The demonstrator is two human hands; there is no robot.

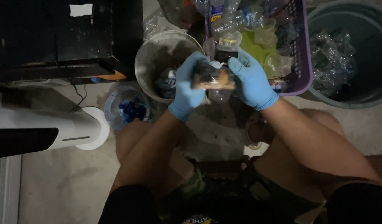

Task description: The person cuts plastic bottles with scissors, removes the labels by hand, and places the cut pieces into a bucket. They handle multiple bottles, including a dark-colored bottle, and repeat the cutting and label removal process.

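Place: a makeshift bottle-sorting spot, on what looks like a home's bare concrete floor [62, 186].
Seating: you sit low, knees apart, over the floor.
Stock: purple basket [303, 62] heaped with empty plastic bottles; green bin [373, 54] of crushed plastic.
Sorting: bucket [151, 58]; tub [112, 105] of blue caps.
Light: dim.

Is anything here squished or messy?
Yes. The clear bottle held between the left hand and right hand looks crumpled. More squashed bottles fill the purple basket and the green bin. Nothing looks spilled.
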